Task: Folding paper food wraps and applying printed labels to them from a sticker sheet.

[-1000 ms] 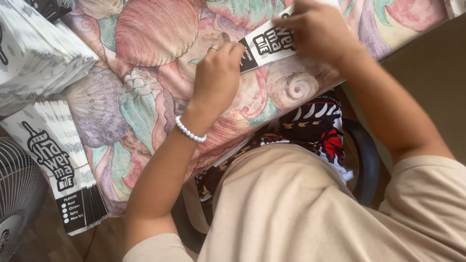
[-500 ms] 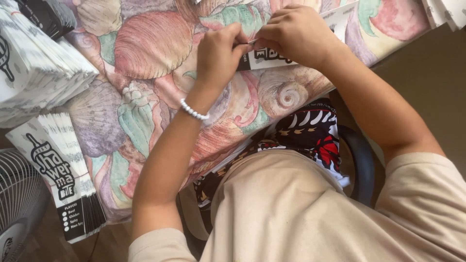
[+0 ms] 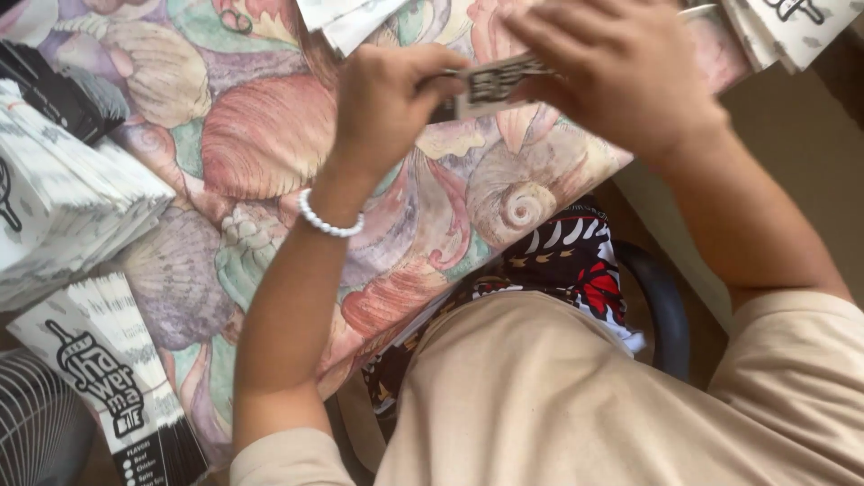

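left hand (image 3: 382,99): up off the table, wrist bent, fingers curled tight and pinching the left end of a small printed paper sleeve (image 3: 493,83). The forearm comes up from the bottom of the view, with a white bead bracelet (image 3: 328,223) round the wrist.

right hand (image 3: 612,67): reaches in from the right, palm down, fingers folded over the right end of the same sleeve, so it's closed on it too. It covers most of that end, so I can't tell exactly how the fingertips sit.

paper sleeve: white with black lettering and pattern, narrow and flat, held between both hands just above the far part of the table, a bit blurry.

table (image 3: 270,153): covered with a pastel seashell cloth in pinks, greens and purples.

stack on the left (image 3: 63,216): a fat pile of white sleeves lying flat at the left edge of the table, fanned out a little.

dark stack (image 3: 58,90): black printed ones just behind that pile, near the top left corner.

lower left bundle (image 3: 112,378): more sleeves, white at the top with a black skewer-style logo and a black band at the bottom, sticking out past the table edge.

top right bunch (image 3: 792,27): a few white sleeves fanned at the corner, well apart from the hands.

top middle bunch (image 3: 346,16): a couple of white paper corners poking in just above the left hand.

fan (image 3: 31,423): grille of one in the bottom left corner.
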